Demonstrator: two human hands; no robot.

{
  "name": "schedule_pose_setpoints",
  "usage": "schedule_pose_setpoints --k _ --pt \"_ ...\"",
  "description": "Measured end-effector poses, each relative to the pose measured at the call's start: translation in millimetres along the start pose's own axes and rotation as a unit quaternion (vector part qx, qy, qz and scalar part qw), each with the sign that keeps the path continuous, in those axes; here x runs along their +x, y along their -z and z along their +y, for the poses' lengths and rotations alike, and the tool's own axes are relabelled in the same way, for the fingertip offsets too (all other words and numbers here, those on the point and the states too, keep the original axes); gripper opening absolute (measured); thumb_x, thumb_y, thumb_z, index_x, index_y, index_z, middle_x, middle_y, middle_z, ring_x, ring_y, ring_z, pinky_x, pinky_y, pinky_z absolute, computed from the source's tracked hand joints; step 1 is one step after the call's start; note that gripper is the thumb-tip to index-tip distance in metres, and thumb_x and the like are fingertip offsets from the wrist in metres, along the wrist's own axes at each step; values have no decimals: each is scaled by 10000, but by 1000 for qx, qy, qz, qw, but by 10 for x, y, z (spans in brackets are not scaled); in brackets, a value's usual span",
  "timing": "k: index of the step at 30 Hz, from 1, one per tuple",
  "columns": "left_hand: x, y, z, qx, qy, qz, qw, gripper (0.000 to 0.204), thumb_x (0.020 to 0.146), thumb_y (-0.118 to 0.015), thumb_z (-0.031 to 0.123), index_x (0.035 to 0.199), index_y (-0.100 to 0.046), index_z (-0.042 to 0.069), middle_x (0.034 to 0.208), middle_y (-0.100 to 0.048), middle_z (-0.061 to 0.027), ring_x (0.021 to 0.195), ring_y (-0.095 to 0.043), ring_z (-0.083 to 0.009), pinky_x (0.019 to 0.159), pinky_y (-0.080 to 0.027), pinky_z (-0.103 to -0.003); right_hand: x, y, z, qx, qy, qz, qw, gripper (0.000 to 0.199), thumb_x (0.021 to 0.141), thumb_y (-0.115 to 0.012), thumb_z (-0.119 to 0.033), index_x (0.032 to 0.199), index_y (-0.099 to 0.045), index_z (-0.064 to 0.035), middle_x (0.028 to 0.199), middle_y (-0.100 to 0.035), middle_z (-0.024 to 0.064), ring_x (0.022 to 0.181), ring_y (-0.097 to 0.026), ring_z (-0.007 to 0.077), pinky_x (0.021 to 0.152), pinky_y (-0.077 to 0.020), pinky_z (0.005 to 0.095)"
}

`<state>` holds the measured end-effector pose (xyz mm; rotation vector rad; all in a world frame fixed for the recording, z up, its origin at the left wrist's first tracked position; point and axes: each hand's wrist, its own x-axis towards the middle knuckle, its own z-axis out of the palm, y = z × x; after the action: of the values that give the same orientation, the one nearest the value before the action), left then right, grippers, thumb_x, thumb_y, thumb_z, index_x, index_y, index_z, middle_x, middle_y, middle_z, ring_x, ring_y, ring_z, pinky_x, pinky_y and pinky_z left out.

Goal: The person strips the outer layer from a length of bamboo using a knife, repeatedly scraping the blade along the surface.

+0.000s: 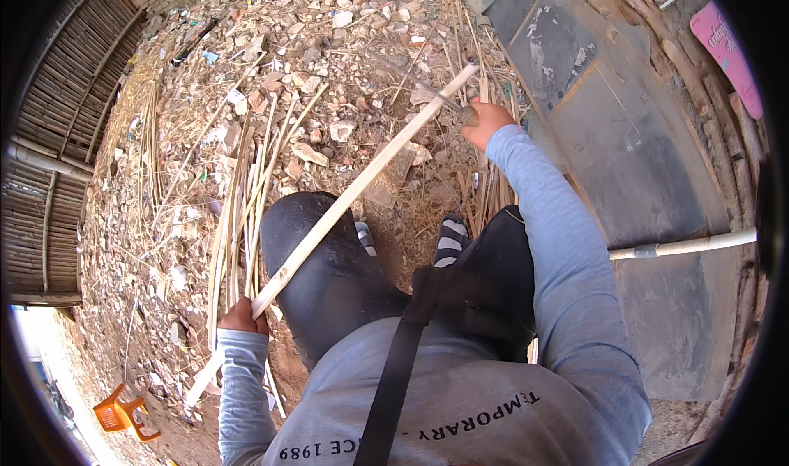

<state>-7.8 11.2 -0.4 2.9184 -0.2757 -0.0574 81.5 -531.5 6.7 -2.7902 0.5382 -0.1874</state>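
A long, pale split bamboo strip slants from lower left to upper right across my right-side view of the ground and over my left knee. My left hand is closed around it near its lower end, beside my left thigh. At the far end, my right hand is closed on the handle of a knife. Its thin, dark blade crosses the strip close to the tip and points up and left; whether it cuts into the wood I cannot tell. Several loose bamboo strips lie on the ground beside my left leg.
More strips lie by my right foot. Stony, littered ground spreads ahead. Dark sheets lean on the right, crossed by a pale pole. A pole fence stands left, an orange chair at lower left.
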Motion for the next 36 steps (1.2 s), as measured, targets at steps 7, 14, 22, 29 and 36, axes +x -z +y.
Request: schedule_pose_setpoints --k 7,14,22,29,36 --pt "-148 -19 160 -9 -8 29 1000 118 788 -589 127 769 -506 46 669 -573 -211 587 -584 -424 526 -465 -501 -227 105 -333 14 56 -158 986 298 752 -642 -264 985 -654 -78 915 -673 179 890 -647 353 832 -506 429" --pt "-213 -36 85 -5 5 39 999 81 756 -571 81 772 -497 52 648 -557 -199 558 -565 -424 488 -450 -495 -331 135 -672 -84 118 -193 971 401 727 -668 -285 1055 -646 -55 889 -672 205 872 -657 359 816 -518 416" --pt "-154 -84 88 -17 25 24 999 87 779 -574 105 762 -510 49 645 -565 -200 560 -566 -421 505 -461 -498 -228 163 -635 -61 53 -95 992 505 721 -680 -284 1185 -620 -92 899 -682 185 859 -658 341 801 -524 417" --pt "-148 -32 170 -17 6 60 998 125 795 -590 122 748 -497 53 640 -557 -199 559 -573 -416 499 -462 -489 -210 -76 -600 -34 83 -54 995 302 750 -681 -262 972 -611 -69 792 -671 144 778 -653 361 727 -520 468" --pt "-113 39 154 25 8 56 998 141 776 -600 123 734 -483 56 644 -567 -187 553 -573 -415 497 -465 -492 -416 -58 -842 -135 205 -143 959 266 763 -667 -248 969 -590 -99 769 -655 151 771 -651 365 714 -520 473"
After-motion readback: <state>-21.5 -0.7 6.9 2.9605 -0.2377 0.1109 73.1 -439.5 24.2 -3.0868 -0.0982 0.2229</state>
